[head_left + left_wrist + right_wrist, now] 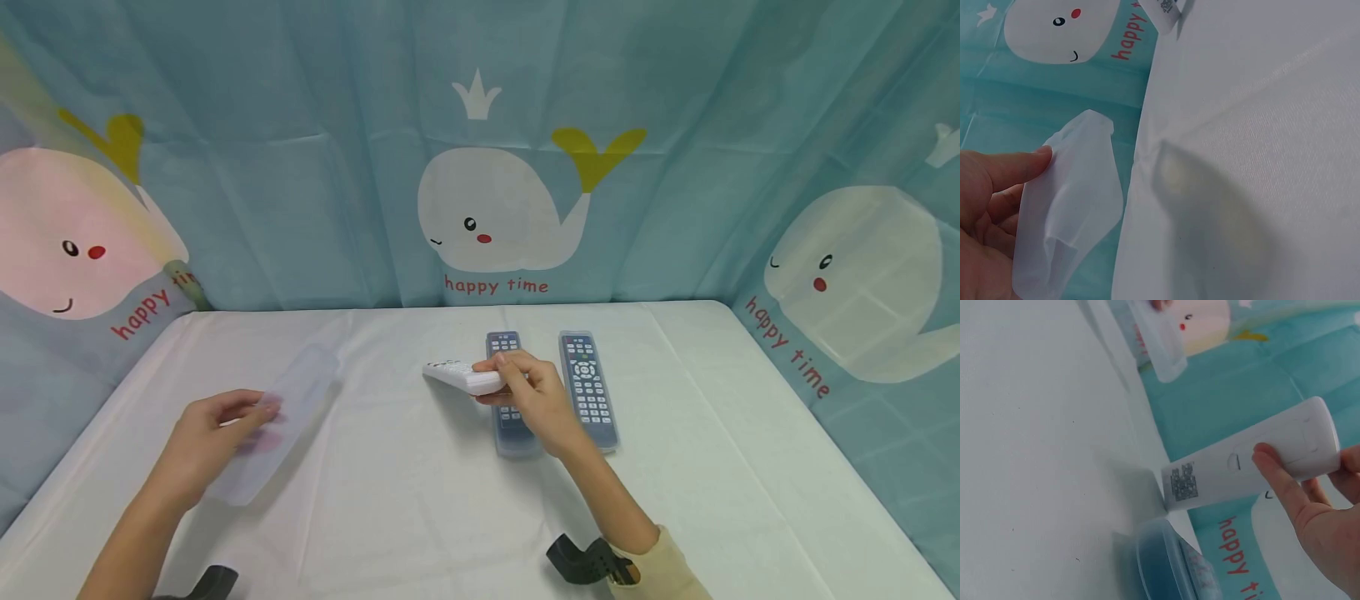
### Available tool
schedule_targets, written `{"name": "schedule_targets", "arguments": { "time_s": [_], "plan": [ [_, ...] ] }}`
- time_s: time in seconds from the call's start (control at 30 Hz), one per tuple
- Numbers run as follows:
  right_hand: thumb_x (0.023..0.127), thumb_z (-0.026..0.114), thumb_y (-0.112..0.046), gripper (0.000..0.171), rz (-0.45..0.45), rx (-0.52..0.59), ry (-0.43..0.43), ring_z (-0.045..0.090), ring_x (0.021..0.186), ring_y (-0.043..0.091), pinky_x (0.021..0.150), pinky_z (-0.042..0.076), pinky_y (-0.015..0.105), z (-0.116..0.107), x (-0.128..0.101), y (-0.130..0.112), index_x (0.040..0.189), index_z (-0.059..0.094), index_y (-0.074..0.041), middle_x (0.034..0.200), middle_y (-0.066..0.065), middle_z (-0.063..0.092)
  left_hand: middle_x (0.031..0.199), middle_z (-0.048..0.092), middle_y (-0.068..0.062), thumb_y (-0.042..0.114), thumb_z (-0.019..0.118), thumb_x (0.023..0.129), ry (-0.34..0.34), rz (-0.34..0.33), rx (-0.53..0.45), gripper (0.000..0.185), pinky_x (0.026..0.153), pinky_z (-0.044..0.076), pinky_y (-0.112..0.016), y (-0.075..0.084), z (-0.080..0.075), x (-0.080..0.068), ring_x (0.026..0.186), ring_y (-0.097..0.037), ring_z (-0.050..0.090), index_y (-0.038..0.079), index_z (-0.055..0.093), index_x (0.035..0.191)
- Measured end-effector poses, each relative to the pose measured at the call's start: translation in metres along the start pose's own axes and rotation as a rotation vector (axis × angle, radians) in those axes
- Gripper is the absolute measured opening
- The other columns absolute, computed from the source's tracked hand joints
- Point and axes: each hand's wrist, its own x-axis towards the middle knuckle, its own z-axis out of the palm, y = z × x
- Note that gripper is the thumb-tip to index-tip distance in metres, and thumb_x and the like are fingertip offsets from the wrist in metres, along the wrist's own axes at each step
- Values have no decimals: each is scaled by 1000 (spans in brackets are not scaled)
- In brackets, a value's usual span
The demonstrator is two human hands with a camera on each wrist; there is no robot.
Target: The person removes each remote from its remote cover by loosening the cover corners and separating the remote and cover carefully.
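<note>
The white remote [462, 377] is lifted off the table [420, 500] near its middle, gripped at its near end by the right hand [532, 400], thumb under and fingers curled over the top. Its long axis runs roughly 3 to 9 o'clock, the free end pointing toward 9 and slightly away; the right wrist view shows its back with a code sticker [1183, 484].

Directly beneath the hand, two remotes in clear covers lie flat on the table, long axes 12 to 6: the nearer one [508, 400] is partly hidden by the hand, the other [588, 390] lies just beside it at 3 o'clock.

Well apart, toward 9 o'clock, the left hand [202, 442] pinches an empty clear cover [281, 421] between thumb and fingers; its open end points toward 1 o'clock.
</note>
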Motion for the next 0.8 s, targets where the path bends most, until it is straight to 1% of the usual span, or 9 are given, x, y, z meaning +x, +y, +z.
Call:
{"name": "schedule_targets", "arguments": {
  "time_s": [0.2, 0.4, 0.5, 0.63, 0.8],
  "plan": [
    [114, 45, -13, 37, 52, 15, -3, 73, 104, 28, 86, 64, 32, 3, 0, 1, 123, 66, 17, 134, 28, 62, 91, 74, 15, 22, 65, 107, -5, -25, 32, 49, 69, 56, -15, -3, -4, -1, 78, 7, 65, -18, 57, 133],
    [111, 50, -9, 32, 86, 59, -27, 74, 101, 25, 86, 64, 32, 5, -2, 1, 126, 64, 16, 142, 29, 58, 92, 75, 16, 23, 64, 107, -14, -40, 36, 50, 70, 56, -15, -6, -7, -1, 79, 6, 65, -18, 57, 134],
    [110, 54, -9, 32, 98, 73, -41, 73, 100, 24, 88, 64, 32, 6, -4, 2, 129, 64, 15, 148, 28, 53, 93, 75, 13, 24, 64, 108, -11, -44, 40, 51, 69, 57, -15, -6, -8, -1, 77, 5, 66, -18, 56, 135],
    [107, 58, -8, 32, 117, 49, -48, 73, 99, 22, 89, 63, 31, 7, -7, 5, 132, 65, 11, 152, 27, 49, 92, 75, 13, 23, 64, 108, -1, -37, 54, 50, 69, 57, -15, -6, -10, -1, 76, 4, 66, -18, 57, 134],
    [104, 62, -6, 33, 137, -1, -55, 73, 96, 21, 87, 64, 32, 10, -8, 7, 135, 65, 4, 150, 23, 52, 92, 75, 15, 23, 64, 108, -7, -44, 61, 50, 68, 56, -15, -8, -13, -1, 76, 5, 65, -19, 57, 133]
  ]
}}
